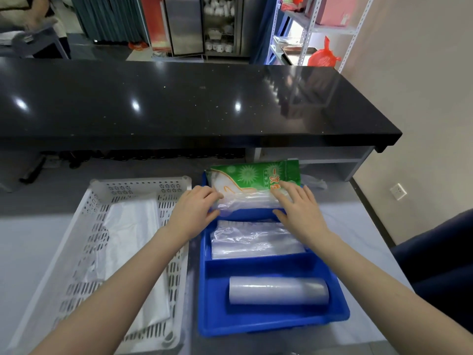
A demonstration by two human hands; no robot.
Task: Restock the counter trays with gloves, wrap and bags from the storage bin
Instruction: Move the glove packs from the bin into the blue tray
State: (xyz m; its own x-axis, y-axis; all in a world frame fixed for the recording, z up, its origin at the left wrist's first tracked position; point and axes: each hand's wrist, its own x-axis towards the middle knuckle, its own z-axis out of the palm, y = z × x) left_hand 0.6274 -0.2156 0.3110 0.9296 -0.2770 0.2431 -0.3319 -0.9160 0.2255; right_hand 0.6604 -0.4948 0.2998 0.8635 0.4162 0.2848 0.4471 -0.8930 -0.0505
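Note:
A blue divided tray point(204, 290) sits on the counter in front of me. Its far compartment holds a green-and-clear pack of gloves point(253, 179). My left hand point(193, 212) grips the pack's left edge, and my right hand point(299, 206) lies flat on its right side with fingers spread. The middle compartment holds folded clear plastic bags point(253, 239). A roll of clear wrap point(277, 290) lies in the near compartment. To the left stands a white perforated storage bin point(84, 219) with white plastic bags point(133, 231) inside.
A raised black counter point(179, 103) runs across behind the trays. A dark blue object point(440, 252) sits at the right edge. A wall with a socket point(398, 191) stands to the right. Shelving with a red bag point(323, 56) is beyond the counter.

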